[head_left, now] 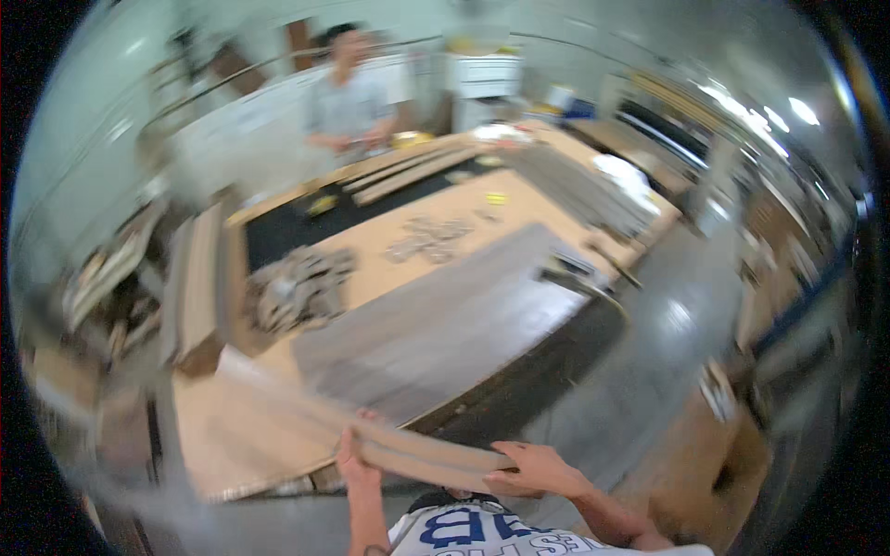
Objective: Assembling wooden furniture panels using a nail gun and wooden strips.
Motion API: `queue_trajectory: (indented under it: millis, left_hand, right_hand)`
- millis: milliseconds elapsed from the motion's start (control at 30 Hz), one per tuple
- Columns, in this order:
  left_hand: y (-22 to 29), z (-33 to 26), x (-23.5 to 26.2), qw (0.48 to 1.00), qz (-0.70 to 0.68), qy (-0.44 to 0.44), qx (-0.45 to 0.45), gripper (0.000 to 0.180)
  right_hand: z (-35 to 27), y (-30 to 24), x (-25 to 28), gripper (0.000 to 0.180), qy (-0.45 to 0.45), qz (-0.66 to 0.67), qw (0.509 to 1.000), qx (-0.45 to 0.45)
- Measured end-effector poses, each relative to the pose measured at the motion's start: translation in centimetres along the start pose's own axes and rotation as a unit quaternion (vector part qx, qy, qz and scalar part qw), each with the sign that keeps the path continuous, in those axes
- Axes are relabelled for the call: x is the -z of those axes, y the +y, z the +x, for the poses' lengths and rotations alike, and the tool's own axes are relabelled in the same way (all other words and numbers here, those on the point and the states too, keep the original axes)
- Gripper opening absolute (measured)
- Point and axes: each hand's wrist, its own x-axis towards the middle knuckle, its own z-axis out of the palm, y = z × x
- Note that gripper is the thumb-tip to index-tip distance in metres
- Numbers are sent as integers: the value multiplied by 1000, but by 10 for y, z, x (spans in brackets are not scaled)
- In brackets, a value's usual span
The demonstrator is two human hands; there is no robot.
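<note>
One long tan board (422, 454) is gripped by the left hand (358, 456) midway and the right hand (540, 470) at its near end. It reaches over the near edge of the table (218, 449), left of the hands; ahead lies a grey sheet (431, 324), rightward an aisle of floor (654, 338).

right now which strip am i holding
The nearest tan strip, gripped by your left hand and right hand; the strips on the black sheet are in neither.
</note>
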Motion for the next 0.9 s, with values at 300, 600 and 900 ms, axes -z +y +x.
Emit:
queue_trajectory:
  millis: [300, 600, 900]
  left_hand:
    - [18, -82, 11, 915, 365, 84, 149, 43]
    - [8, -158, -68, 880, 427, -21, 208, 46]
    - [52, -153, -52, 922, 242, -153, 263, 50]
  right_hand:
    - [-159, -32, -126, 66, 74, 123, 983, -117]
    - [-258, -94, -199, 57, 190, 116, 958, -182]
    - [-251, -128, -225, 50, 199, 158, 954, -157]
